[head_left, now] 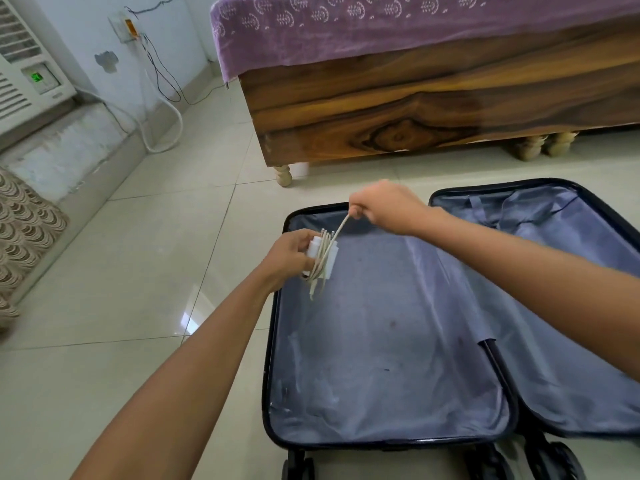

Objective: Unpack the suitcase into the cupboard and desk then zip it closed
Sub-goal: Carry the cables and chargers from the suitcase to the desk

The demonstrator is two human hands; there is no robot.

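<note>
A dark suitcase (pixel 273 341) lies open flat on the tiled floor, both halves lined in grey-blue fabric with nothing visible inside. Over its far left corner my left hand (pixel 289 258) grips a white charger block (pixel 329 259) with a small white bottle pressed against it. Several loops of the charger's white cable (pixel 320 263) lie around the block. My right hand (pixel 386 206), a little higher and to the right, pinches the free end of that cable, which runs taut down to the block.
A wooden bed (pixel 398 112) with a purple cover stands just beyond the suitcase on short turned legs. A white cooler unit (pixel 24 71) and loose wires sit at the left wall, with a patterned cloth (pixel 24 233) below. Bare floor tiles lie left of the suitcase.
</note>
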